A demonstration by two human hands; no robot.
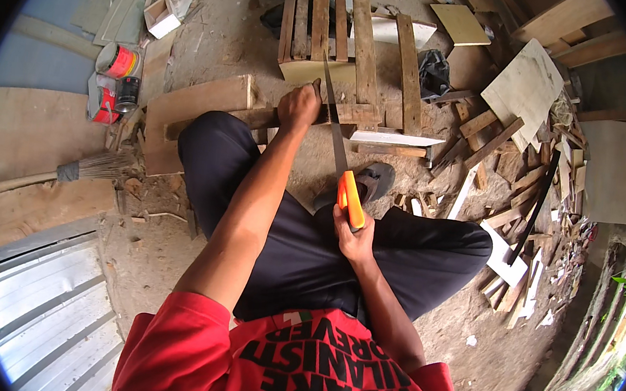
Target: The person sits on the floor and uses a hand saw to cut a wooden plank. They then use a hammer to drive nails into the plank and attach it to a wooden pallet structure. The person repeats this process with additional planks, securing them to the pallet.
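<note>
My right hand (355,237) is wrapped round the orange handle (354,199) of a handsaw. Its long narrow blade (336,134) points away from me and lies across a wooden plank (355,114). To the left of the blade, my left hand (300,105) is closed on the same plank, its thumb upward. That plank runs crosswise in front of my knees, its right end by a stand of wooden slats (320,19). My hand hides part of the plank, and I cannot tell how deep the blade sits in it.
Wood offcuts (528,193) are heaped on the right beside a pale square panel (523,87). A loose slat (408,73) and a black plastic bag (433,75) lie beyond the saw. Paint cans (118,61) and a stick broom (93,167) are at left, near a wide board (201,105).
</note>
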